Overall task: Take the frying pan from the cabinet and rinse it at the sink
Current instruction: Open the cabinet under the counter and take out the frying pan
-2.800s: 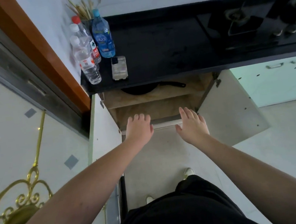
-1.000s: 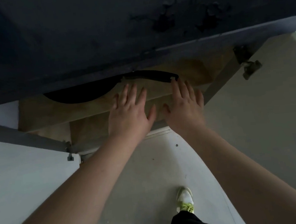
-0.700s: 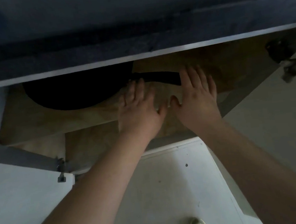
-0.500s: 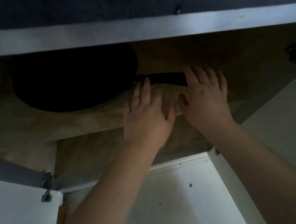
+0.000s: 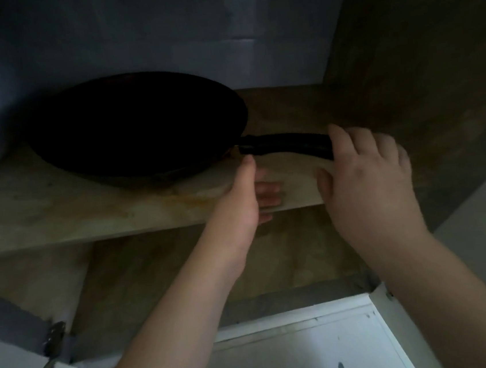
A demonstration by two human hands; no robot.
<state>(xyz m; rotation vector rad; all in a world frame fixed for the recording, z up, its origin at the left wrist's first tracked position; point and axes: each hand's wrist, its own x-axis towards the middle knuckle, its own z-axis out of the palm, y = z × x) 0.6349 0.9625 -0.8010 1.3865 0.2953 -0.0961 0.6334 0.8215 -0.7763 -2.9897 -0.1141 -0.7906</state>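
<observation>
A black frying pan (image 5: 136, 126) sits on the upper wooden shelf (image 5: 88, 212) inside the open cabinet, its black handle (image 5: 285, 145) pointing right. My right hand (image 5: 367, 182) is at the handle's far end, fingers curled over it and thumb underneath; the handle's tip is hidden by the hand. My left hand (image 5: 238, 208) is turned edge-on over the shelf's front edge, just below where the handle meets the pan. Its top finger reaches up to the pan's rim, the other fingers are loosely bent, and it holds nothing.
The cabinet's right wall (image 5: 423, 81) stands close beside my right hand. A lower shelf (image 5: 162, 279) lies beneath. The open left door with its hinge (image 5: 52, 359) is at lower left, and the white floor (image 5: 301, 354) shows below. The countertop's underside hangs overhead.
My view has dropped and moved into the cabinet. My right hand has closed its fingers round the handle's end, and my left hand has turned edge-on below the handle's root.
</observation>
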